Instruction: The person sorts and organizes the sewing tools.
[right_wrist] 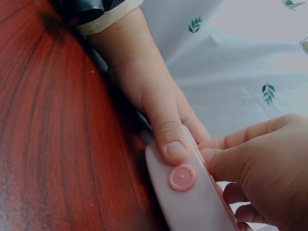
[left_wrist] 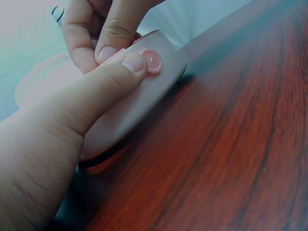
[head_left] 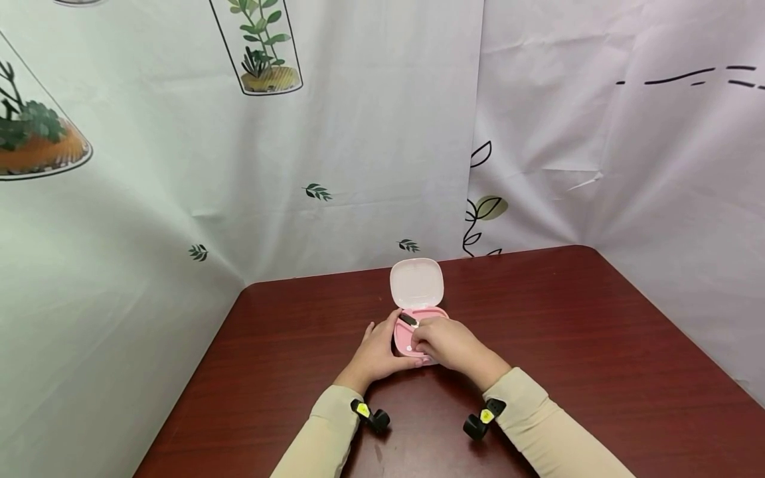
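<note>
A pink-and-white case (head_left: 403,345) stands on the table with its white lid (head_left: 417,283) raised at the back. My left hand (head_left: 378,353) grips its left side, thumb along the front wall beside a round pink button (right_wrist: 182,177). Over the pink inside, my right hand (head_left: 447,340) has bent fingers, with thumb and forefinger brought together at the near rim. Whether anything is between those fingertips cannot be made out. A small dark piece with a pale end (head_left: 409,319) lies slanting in the case, just left of the right hand's knuckles.
The case rests on a reddish-brown wooden table (head_left: 287,345). White printed cloth (head_left: 370,133) hangs behind the table and along both sides. Black wrist cameras (head_left: 378,421) sit below each sleeve cuff, close above the tabletop.
</note>
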{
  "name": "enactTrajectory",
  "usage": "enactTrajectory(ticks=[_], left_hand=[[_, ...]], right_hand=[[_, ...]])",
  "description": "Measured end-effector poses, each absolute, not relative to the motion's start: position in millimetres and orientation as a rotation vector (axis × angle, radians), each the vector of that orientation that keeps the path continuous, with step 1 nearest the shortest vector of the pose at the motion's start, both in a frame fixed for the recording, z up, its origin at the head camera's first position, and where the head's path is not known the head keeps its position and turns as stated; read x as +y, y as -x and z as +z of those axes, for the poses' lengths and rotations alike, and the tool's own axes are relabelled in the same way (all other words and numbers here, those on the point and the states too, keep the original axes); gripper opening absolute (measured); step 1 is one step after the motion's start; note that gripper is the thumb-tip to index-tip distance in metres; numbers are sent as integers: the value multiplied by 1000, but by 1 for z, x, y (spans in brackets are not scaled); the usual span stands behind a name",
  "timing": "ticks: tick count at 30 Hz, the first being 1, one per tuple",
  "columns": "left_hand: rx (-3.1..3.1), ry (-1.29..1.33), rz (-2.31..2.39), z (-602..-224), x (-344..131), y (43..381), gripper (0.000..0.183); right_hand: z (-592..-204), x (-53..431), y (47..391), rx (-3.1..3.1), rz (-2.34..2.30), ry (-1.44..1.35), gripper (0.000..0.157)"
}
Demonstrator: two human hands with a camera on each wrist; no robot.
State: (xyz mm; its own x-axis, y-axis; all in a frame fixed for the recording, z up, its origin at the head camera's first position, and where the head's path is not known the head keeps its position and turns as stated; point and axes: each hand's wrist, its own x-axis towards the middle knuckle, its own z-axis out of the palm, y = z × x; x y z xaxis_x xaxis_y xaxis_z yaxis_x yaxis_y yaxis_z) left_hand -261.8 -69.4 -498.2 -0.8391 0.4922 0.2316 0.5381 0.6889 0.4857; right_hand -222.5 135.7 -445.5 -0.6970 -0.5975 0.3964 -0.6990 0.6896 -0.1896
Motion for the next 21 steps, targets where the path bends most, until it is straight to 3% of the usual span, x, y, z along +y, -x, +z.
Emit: enactTrajectory(ticks=[10, 18, 21], left_hand=[[-2832, 842, -844, -499, -71, 261, 115], [-2827, 855, -859, -500, -72, 260, 117], [-2821, 870, -888, -499, -72, 261, 119]], right_hand=[[-450, 134, 225, -2569, 530, -951, 11], [-465, 146, 238, -2149, 837, -513, 9], [-476, 154, 245, -2095, 1072, -349, 17]])
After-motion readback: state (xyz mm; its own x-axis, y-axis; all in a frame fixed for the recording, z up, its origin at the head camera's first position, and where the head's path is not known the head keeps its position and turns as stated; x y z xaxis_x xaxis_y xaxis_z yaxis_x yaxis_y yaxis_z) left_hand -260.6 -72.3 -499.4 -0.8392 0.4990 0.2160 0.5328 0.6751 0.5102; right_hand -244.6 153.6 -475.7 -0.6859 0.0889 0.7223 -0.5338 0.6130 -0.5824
